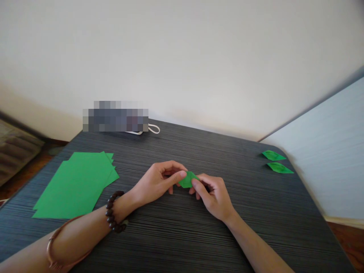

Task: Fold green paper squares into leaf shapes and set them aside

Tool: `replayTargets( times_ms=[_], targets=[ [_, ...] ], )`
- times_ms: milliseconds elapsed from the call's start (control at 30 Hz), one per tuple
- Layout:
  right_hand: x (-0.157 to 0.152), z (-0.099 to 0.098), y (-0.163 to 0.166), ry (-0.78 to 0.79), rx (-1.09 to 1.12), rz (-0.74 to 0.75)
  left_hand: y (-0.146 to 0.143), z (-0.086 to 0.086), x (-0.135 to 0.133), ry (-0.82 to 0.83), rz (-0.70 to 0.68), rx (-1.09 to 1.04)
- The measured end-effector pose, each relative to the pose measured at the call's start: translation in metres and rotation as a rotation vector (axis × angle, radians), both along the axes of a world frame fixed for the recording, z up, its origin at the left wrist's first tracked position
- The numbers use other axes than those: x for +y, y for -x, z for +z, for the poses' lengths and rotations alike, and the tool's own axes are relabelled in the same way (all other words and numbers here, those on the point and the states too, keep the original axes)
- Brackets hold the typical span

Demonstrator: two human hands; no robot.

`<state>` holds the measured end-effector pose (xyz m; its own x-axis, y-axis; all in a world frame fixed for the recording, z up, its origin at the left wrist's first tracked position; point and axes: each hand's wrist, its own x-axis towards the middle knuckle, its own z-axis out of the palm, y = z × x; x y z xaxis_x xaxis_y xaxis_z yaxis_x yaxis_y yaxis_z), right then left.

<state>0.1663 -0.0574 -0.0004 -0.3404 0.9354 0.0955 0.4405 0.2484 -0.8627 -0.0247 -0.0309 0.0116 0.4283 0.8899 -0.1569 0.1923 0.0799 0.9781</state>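
Observation:
A small folded piece of green paper (187, 181) is held between both hands over the middle of the table. My left hand (160, 180) pinches its left side, thumb on top and fingers behind. On the right side, my right hand (213, 193) grips it the same way, with the thumb pressed on the front. The fingers cover both ends of the paper, so its full shape is hidden. A beaded bracelet (110, 212) and a copper-coloured bangle (51, 252) are on the left arm.
Green paper sheets (74, 185) lie in a loose stack at the left of the dark table (176, 235). Two folded green pieces (273, 155) (280, 167) sit near the right edge. A blurred-out object (116, 119) with a white loop (155, 129) stands at the back by the wall.

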Motion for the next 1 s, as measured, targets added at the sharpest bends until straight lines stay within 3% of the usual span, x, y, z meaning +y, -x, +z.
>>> replayTargets(
  times_ms=[133, 367, 600, 1000],
  targets=[
    [-0.0011, 0.0017, 0.0029, -0.093, -0.006, -0.072, 0.0011, -0.0021, 0.0015, -0.001, 0.022, 0.022],
    [0.0010, 0.0033, 0.0064, -0.283, -0.039, -0.072, -0.0027, -0.0007, -0.0047, -0.101, 0.026, 0.153],
    [0.0021, 0.0018, 0.0034, -0.211, -0.093, -0.103, -0.0025, 0.0001, -0.0036, -0.150, 0.033, 0.182],
    [0.0018, 0.0007, 0.0062, -0.150, -0.029, -0.162, -0.0040, 0.0028, -0.0046, -0.036, 0.061, 0.090]
  ],
)
